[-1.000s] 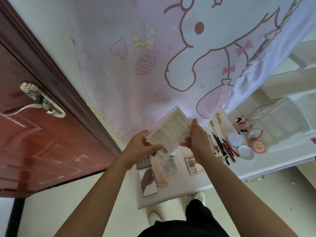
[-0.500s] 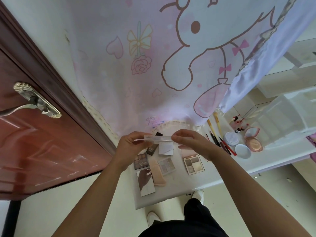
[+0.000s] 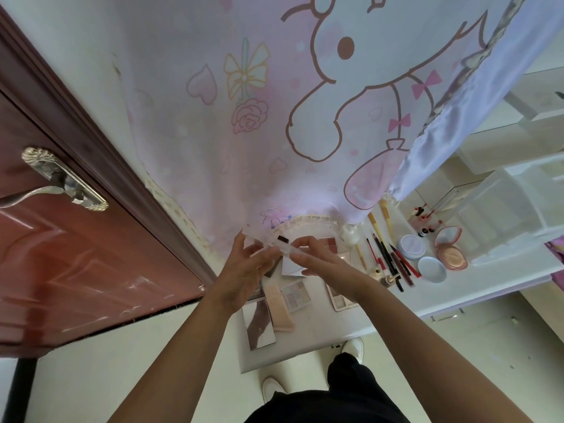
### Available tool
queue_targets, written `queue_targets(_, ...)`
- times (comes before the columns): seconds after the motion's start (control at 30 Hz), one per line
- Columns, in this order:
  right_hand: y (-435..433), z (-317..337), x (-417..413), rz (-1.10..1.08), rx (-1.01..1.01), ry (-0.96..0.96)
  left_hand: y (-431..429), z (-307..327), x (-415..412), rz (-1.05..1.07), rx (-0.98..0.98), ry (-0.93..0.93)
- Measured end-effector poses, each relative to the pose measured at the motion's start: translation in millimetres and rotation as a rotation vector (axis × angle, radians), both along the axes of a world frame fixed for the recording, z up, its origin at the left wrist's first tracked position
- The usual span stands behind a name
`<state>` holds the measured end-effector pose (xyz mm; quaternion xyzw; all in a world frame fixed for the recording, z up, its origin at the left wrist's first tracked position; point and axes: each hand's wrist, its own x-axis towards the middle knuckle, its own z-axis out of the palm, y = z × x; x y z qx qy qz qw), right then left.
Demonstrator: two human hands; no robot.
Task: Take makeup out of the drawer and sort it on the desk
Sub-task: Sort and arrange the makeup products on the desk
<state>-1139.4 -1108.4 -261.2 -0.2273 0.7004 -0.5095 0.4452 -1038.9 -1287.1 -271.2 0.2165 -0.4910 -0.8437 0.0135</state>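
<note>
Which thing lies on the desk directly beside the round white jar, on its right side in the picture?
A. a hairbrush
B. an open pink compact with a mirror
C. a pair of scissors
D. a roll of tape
B: the open pink compact, its mirrored lid raised, sits just right of the round white jar on the white desk.

White desk (image 3: 308,358) laid out with makeup

At the near-left end lie a brown-and-white palette (image 3: 258,328), a peach case (image 3: 278,306) just beside it and a grey eyeshadow palette (image 3: 296,297). Further right, pencils (image 3: 385,257) and yellow-handled brushes (image 3: 378,224) lie side by side, then a white round jar (image 3: 412,246), a pale blue lid (image 3: 433,269) and an open pink compact (image 3: 450,251).
</note>
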Motion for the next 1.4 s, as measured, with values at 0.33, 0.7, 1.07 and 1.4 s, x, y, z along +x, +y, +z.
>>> queue_targets(0.33,2.5,1.8,-1.9,0.058,0.03,0.054,-0.3,-0.4,1.9,-0.019,0.068,0.018)
queue_targets(0.7,4.1,-2.0,-10.6,0.095,0.025,0.06,7.6,-0.3,-2.9,-0.099,0.038,0.067)
queue_targets(1.07,4.6,-5.0,-14.0,0.074,-0.009,0.053,9.2,-3.5,-9.0,-0.141,0.097,0.068)
queue_targets(1.4,8.2,4.1,-31.5,-0.06,-0.047,-0.146,4.9,10.9,-7.8,0.019,0.451,0.074)
